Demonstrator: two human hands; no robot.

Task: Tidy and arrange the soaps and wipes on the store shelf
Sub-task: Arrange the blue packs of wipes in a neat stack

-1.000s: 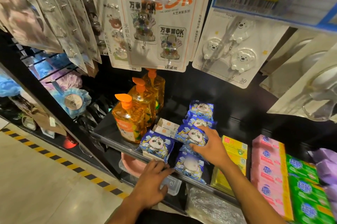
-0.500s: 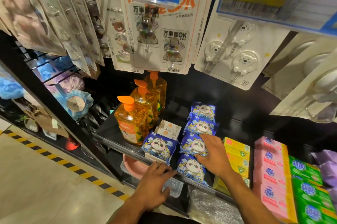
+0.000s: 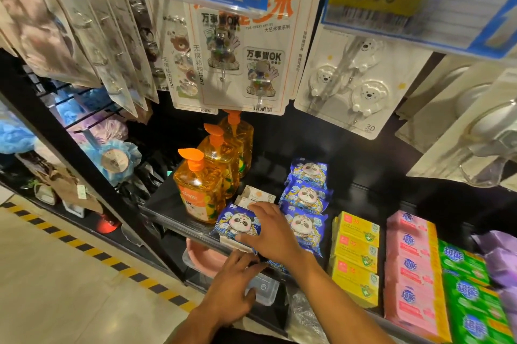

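Note:
Blue panda wipes packs (image 3: 306, 198) lie in a column running front to back on the black shelf (image 3: 165, 212). One more panda pack (image 3: 237, 222) sits apart at the front left, on top of small white soap boxes (image 3: 257, 195). My right hand (image 3: 271, 234) lies over this pack's right side, fingers spread, thumb across its front edge. My left hand (image 3: 232, 287) rests with straight fingers against the shelf's front lip, holding nothing. Three orange pump soap bottles (image 3: 198, 192) stand in a row at the left.
Yellow soap boxes (image 3: 356, 254), pink packs (image 3: 408, 268), green packs (image 3: 470, 287) and purple packs (image 3: 500, 259) fill the shelf to the right. Hook cards (image 3: 240, 58) hang low overhead. A pink basin (image 3: 201, 257) and clear box (image 3: 263, 287) sit below.
My right hand let go of the wipes pack in the column and moved left onto the front-left pack. My left hand stayed at the shelf edge.

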